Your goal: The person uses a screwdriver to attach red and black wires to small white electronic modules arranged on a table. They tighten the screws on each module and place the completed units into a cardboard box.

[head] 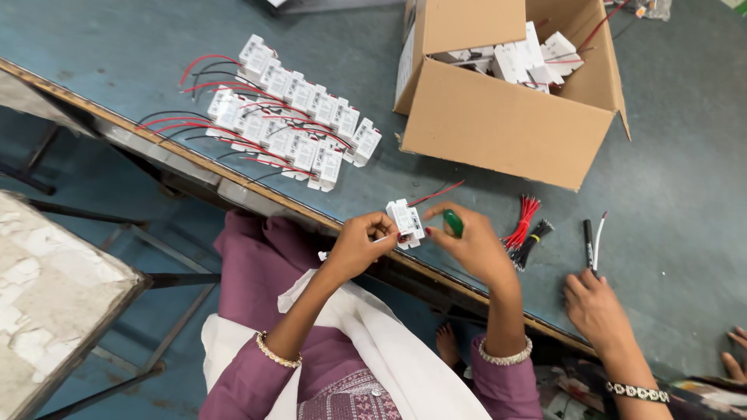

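Observation:
My left hand (359,245) grips a small white plastic module (405,222) just above the near table edge; a red wire (437,192) sticks out of it to the upper right. My right hand (472,247) is beside the module, closed on a green-handled tool (454,223) whose tip I cannot see. Both hands meet at the module. Farther back on the left, several identical white modules (299,117) with red and black leads lie in rows.
An open cardboard box (498,124) holding more white modules stands at the back right. Bundles of red and black wires (525,233) and two pens (591,241) lie right of my hands. Another person's hand (595,307) rests by the pens. A worn table (47,295) stands low left.

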